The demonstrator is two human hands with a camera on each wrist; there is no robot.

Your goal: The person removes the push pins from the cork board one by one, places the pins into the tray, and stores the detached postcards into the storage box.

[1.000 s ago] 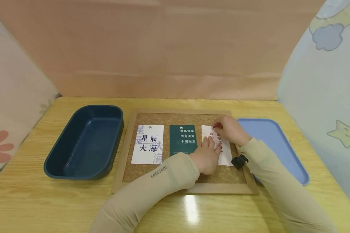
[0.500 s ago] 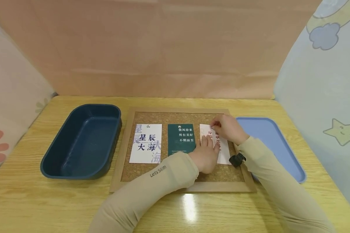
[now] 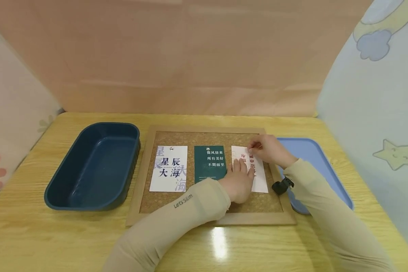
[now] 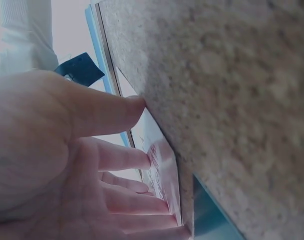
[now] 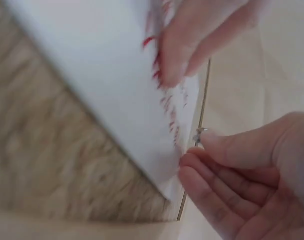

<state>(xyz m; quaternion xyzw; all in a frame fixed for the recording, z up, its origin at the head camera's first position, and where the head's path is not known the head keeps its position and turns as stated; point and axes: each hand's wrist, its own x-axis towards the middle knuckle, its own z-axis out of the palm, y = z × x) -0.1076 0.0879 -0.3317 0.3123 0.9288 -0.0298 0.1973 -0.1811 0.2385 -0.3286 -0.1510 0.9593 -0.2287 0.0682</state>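
On the framed corkboard (image 3: pixel 176 204) lies a white card with red characters (image 3: pixel 260 183). My left hand (image 3: pixel 238 185) rests on that card with its fingers spread and fairly straight; the left wrist view has the fingertips (image 4: pixel 164 207) touching the card's surface. At the card's top edge, my right hand (image 3: pixel 270 151) pinches a small shiny push pin (image 5: pixel 199 135) between thumb and forefinger. The pin's point is hidden. To the left are a green card (image 3: pixel 209 166) and a white card with dark blue characters (image 3: pixel 168 181), each with a shiny pin at its top.
A deep dark blue bin (image 3: pixel 91 207) stands left of the board. A light blue tray (image 3: pixel 326 166) lies to the right, partly under the right forearm. The wooden table (image 3: pixel 71 241) meets a draped backdrop and side panels.
The head view has shifted slightly. My right hand has moved a little to the right relative to the card, still pinching at its top edge. The left hand stays on the card.
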